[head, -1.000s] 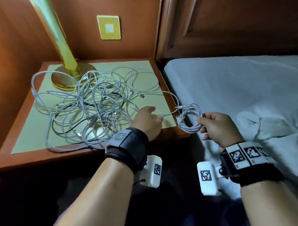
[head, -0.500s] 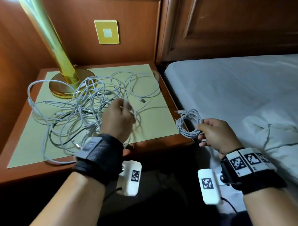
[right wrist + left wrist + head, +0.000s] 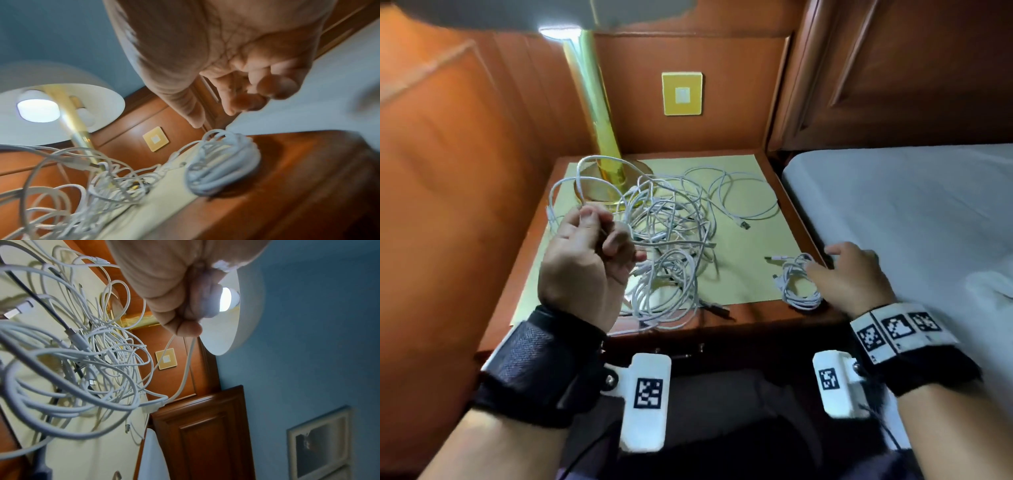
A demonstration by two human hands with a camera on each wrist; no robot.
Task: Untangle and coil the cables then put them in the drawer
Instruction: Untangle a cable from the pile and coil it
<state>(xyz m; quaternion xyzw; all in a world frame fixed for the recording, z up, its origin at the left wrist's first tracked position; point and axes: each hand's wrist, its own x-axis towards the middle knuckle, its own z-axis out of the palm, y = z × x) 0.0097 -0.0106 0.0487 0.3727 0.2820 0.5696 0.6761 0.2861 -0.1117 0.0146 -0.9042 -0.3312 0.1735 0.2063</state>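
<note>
on nightstand, white tangled cables, apparently unknotted

Right hand: has released the coiled cable, now lying at the nightstand's near-right edge | Left hand: has risen, pinching a strand from the tangled cables

The tangled heap of white cables and the brass lamp base crowd the wooden table's left half. Bare yellow-green mat lies open between the heap and the small white coiled cable.
</note>
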